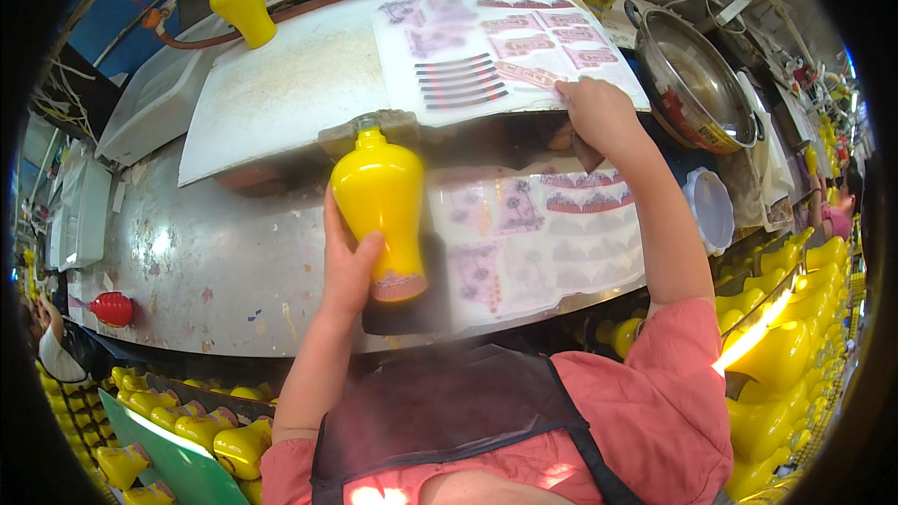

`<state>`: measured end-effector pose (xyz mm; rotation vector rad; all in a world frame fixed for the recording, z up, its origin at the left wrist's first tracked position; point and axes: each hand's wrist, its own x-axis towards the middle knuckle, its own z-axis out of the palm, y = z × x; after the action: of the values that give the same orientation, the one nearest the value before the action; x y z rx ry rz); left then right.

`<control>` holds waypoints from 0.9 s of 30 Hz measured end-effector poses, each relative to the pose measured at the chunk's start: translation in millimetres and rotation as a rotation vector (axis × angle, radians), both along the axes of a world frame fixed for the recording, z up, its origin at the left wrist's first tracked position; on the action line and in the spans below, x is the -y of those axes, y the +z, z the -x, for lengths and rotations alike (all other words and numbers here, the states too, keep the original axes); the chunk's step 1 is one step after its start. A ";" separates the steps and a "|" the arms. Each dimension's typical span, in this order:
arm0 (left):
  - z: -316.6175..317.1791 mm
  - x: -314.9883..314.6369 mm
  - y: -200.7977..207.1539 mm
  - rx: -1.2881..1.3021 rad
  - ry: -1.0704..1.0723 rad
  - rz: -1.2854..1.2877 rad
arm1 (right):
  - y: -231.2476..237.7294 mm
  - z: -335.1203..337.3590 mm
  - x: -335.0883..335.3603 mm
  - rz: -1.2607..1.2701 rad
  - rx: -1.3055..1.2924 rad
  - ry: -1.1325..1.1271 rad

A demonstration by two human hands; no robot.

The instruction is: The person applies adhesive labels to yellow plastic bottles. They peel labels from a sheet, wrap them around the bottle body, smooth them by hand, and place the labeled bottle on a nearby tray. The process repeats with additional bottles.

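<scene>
My left hand is wrapped round a glossy yellow vase-shaped bottle. A patterned band runs round its narrow base, and its neck points away from me, in front of a brownish block at the board's near edge. My right hand reaches to the white board and pinches the end of a pink, slightly slanted decal. Under that palm hangs a dark brown flat piece, perhaps a scraper; how it is held is hidden. Dark striped strips and more pink decals lie alongside.
Decal sheets lie on the metal table. A metal basin and a white tub stand right. Yellow bottles stand behind; several more fill racks beside me. A red round object sits left.
</scene>
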<state>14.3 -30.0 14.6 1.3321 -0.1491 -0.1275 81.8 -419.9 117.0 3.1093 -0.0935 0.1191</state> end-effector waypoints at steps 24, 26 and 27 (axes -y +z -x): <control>-8.6 -7.2 11.0 -0.082 -0.210 0.202 | -21.9 18.8 13.2 -0.726 0.184 -0.018; -9.9 -8.0 11.9 -0.087 -0.212 0.197 | 0.2 28.1 -8.5 -0.808 0.119 0.079; -10.6 -8.2 12.5 -0.086 -0.207 0.179 | 9.7 28.1 -22.2 -0.829 0.078 0.114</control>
<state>24.9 -21.8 27.1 1.1283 -0.2206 -0.3381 53.7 -397.7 126.7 3.9387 0.0516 0.2634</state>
